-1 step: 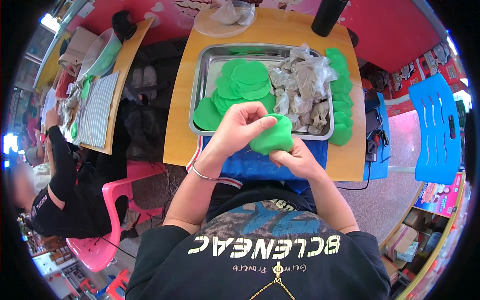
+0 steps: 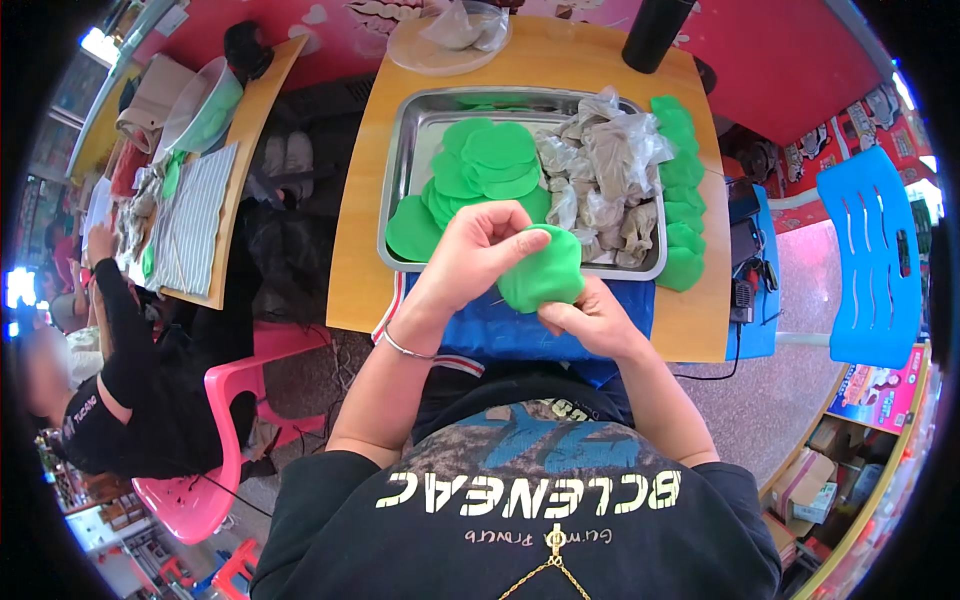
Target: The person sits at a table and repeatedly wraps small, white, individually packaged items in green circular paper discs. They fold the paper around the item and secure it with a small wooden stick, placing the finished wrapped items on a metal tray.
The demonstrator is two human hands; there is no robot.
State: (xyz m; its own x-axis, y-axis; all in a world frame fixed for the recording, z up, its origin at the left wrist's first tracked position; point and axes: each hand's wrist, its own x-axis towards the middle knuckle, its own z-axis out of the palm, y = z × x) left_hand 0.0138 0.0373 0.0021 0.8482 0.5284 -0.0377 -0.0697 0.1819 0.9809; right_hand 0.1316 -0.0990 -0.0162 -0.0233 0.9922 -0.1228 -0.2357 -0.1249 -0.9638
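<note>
Both my hands are in front of the tray, pinching a soft green rubbery piece (image 2: 540, 275) with a smooth, rounded surface. My left hand (image 2: 480, 255) grips its upper left edge between thumb and curled fingers. My right hand (image 2: 590, 320) holds its lower right edge, thumb in front. Anything inside the piece is hidden. Behind them, the metal tray (image 2: 388, 215) holds a pile of flat green rubbery discs (image 2: 500, 147) on its left. On its right lie several clear plastic bags (image 2: 610, 155) with greyish-beige contents.
Along the tray's right side, rounded green pieces (image 2: 684, 210) line the wooden table (image 2: 357, 270). A black cylinder (image 2: 660, 35) and a clear round lid-like dish (image 2: 405, 45) stand at the back. A blue chair (image 2: 870, 260) is right; a co-worker (image 2: 125, 370) sits left on a pink chair (image 2: 232, 430).
The green piece and my fingertips have shifted very slightly left. Both hands keep their hold, and the tray's contents look the same.
</note>
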